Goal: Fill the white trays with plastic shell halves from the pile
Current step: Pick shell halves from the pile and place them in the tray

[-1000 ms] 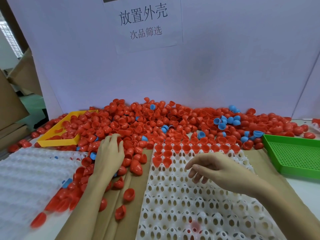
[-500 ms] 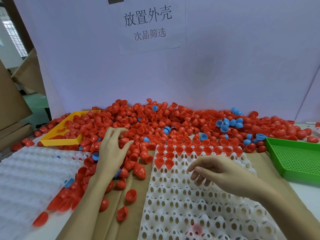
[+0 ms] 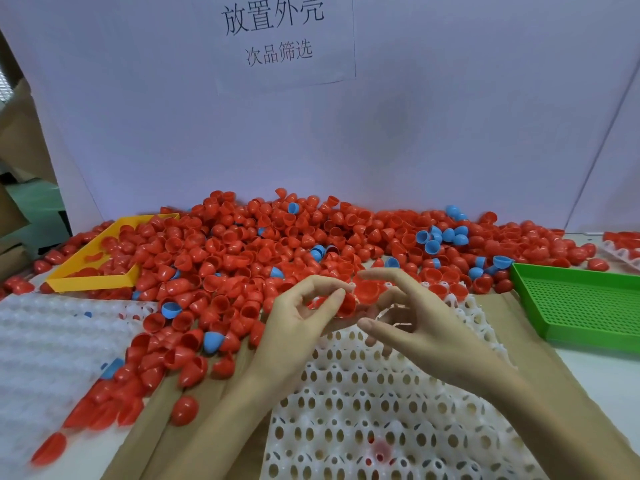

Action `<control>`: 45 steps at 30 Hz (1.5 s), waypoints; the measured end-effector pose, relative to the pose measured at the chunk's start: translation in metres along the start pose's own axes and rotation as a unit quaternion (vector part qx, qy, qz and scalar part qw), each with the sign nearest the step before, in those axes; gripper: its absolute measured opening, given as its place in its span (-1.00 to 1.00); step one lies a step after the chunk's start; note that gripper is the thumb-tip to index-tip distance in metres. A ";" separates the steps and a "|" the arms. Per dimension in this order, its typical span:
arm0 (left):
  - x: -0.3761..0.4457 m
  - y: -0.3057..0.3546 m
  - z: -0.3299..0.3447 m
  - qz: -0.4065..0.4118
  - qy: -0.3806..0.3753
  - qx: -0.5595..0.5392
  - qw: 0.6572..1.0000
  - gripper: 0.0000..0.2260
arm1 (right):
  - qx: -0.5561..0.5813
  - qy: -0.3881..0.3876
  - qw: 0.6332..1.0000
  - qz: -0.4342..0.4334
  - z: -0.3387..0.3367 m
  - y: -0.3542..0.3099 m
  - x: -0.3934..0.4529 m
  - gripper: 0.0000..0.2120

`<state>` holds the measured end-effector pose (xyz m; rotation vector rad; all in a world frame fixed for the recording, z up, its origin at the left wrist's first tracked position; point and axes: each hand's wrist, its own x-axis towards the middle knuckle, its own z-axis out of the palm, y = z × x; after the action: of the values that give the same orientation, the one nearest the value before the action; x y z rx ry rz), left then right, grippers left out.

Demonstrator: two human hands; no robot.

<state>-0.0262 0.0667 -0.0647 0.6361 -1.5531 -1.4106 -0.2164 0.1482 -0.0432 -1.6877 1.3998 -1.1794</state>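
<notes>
In the head view, the left hand (image 3: 304, 317) pinches a red shell half (image 3: 347, 304) just above the far end of the white tray (image 3: 398, 410), while the right hand (image 3: 426, 327), fingers loosely spread, closes on another red half (image 3: 367, 290) at its fingertips. The tray, at six o'clock from the pile (image 3: 277, 251), shows shells only along its far edge. Most sockets are bare, so I judge the filling barely begun.
</notes>
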 end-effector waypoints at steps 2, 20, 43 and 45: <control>-0.001 0.001 -0.001 -0.011 -0.002 -0.010 1.000 -0.89 | -0.017 -0.003 1.000 -0.012 0.001 0.001 0.000 -0.62; -0.007 0.005 -0.002 0.126 -0.020 0.251 0.960 -0.73 | -0.016 0.019 1.000 -0.004 -0.005 0.007 0.003 -0.67; 0.089 -0.035 -0.092 0.048 0.084 0.579 0.810 -0.65 | -0.046 0.000 0.998 0.036 -0.005 0.007 0.002 -0.81; 0.101 -0.043 -0.094 0.003 0.051 0.664 0.746 -0.62 | -0.049 -0.005 0.998 0.037 -0.004 0.007 0.001 -0.81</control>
<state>0.0018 -0.0735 -0.0847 1.4598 -2.3097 0.0179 -0.2227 0.1462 -0.0482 -1.6906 1.5225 -1.0760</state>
